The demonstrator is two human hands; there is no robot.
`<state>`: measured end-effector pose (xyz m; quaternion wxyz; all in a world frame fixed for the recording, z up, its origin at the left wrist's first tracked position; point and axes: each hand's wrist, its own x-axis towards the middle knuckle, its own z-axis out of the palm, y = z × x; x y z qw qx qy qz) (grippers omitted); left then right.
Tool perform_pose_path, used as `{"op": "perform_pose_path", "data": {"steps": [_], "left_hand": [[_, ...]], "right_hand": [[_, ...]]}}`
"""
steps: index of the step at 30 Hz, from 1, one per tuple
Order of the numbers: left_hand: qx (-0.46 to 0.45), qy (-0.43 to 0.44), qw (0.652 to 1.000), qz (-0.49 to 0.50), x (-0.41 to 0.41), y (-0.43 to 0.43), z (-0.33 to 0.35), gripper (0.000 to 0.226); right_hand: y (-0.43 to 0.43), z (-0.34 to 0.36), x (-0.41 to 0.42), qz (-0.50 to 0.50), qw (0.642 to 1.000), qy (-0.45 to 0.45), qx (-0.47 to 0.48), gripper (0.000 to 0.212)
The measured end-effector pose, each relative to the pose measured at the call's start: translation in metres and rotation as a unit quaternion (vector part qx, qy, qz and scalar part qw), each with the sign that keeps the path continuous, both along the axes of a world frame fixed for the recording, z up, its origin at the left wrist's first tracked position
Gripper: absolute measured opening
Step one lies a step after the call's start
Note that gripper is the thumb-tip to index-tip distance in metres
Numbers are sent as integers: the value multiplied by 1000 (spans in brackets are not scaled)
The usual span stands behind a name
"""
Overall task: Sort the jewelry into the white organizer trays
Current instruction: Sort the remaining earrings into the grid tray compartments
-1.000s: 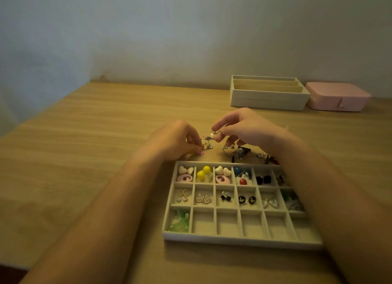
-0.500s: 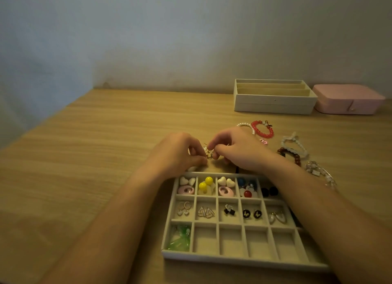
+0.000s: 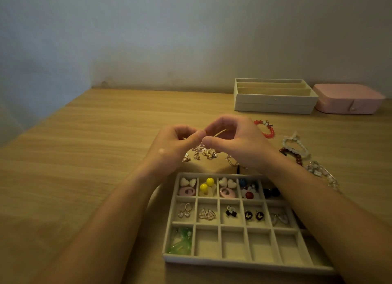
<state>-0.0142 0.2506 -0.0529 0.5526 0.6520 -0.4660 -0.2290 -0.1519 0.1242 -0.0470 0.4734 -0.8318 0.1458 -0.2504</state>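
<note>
A: What lies nearest?

B: The tray (image 3: 244, 262), flat on the surface (image 3: 84, 156). A green piece (image 3: 180, 240) sits in its front left compartment. The middle row holds pairs: hoops (image 3: 184, 210), triangles (image 3: 207, 214), black squares (image 3: 231, 212) and black studs (image 3: 254, 215). The back row holds white hearts (image 3: 187, 182), yellow balls (image 3: 206, 184) and pink ovals (image 3: 186, 191).

A: And the hands?

B: Just past the tray's far rim, raised off the surface. The left hand (image 3: 171, 145) and right hand (image 3: 235, 143) meet tip to tip. The fingers (image 3: 198, 136) of both are curled in, pinching a small item (image 3: 220, 132) between them. Only a thin pale sliver of it shows, beside the right forefinger. I cannot tell what kind of jewelry it is.

A: What is under them?

B: Loose earrings (image 3: 204, 153) lie on the surface below the fingers, apart from them.

A: Farther out?

B: To the right are a red bracelet (image 3: 267, 131), a white bracelet (image 3: 296, 143), a dark bracelet (image 3: 296, 156) and a silvery chain (image 3: 322, 173). At the wall stands a second tray (image 3: 273, 105) with long slots, and a pink box (image 3: 347, 101) just beside it.
</note>
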Motion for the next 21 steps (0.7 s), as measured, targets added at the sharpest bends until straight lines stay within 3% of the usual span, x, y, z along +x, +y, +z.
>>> {"op": "perform_pose_path", "data": {"steps": [4,9,13,21], "left_hand": [[-1,56,998,-5,-6,-2,1,17],[1,59,998,4,-8,-2,3,17],[8,76,997,16,-8,-2,3,16],[21,168,985,-18,-12,-2,4,41]], "right_hand": [[-1,1,0,0,1000,-24,21,17],[0,0,1,5,1000,-22,2,15],[1,3,-1,19,998,-29,50,16],[2,6,-5,1,989,-30,143,10]]}}
